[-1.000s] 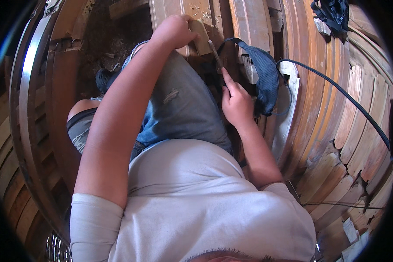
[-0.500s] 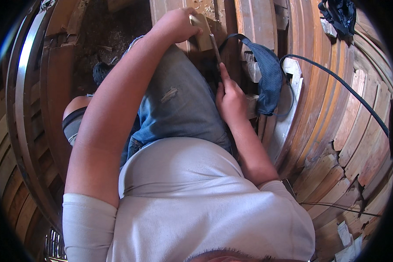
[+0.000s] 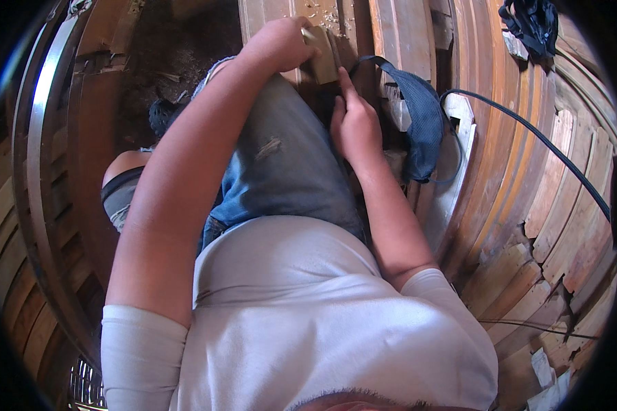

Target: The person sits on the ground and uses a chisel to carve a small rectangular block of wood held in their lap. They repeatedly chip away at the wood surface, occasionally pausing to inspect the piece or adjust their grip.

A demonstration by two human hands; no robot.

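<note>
My left hand (image 3: 286,44) is closed around the near-left side of a pale wooden block (image 3: 324,63), held above brown boards. Wrapped round the handle end of a slim, blade-like tool (image 3: 336,52), my right hand (image 3: 360,129) has its index finger stretched along it. The tool lies along the block's right edge and seems to touch it. Most of the handle is hidden in my fingers, so whether it is a knife or a chisel cannot be told. Small wood shavings (image 3: 330,15) lie on the boards just beyond the block.
To the right of my right hand lies a dark blue mesh strap (image 3: 424,130). A black cable (image 3: 528,122) curves across stacked planks (image 3: 490,157). A black bundle (image 3: 530,27) sits at the far right. Long curved boards (image 3: 38,171) run along the left, and my bent leg (image 3: 281,144) is beneath my arms.
My right hand has moved up and slightly left, bringing the tool from below the block's corner to along its right edge. The block has shifted slightly right and down with my left hand.
</note>
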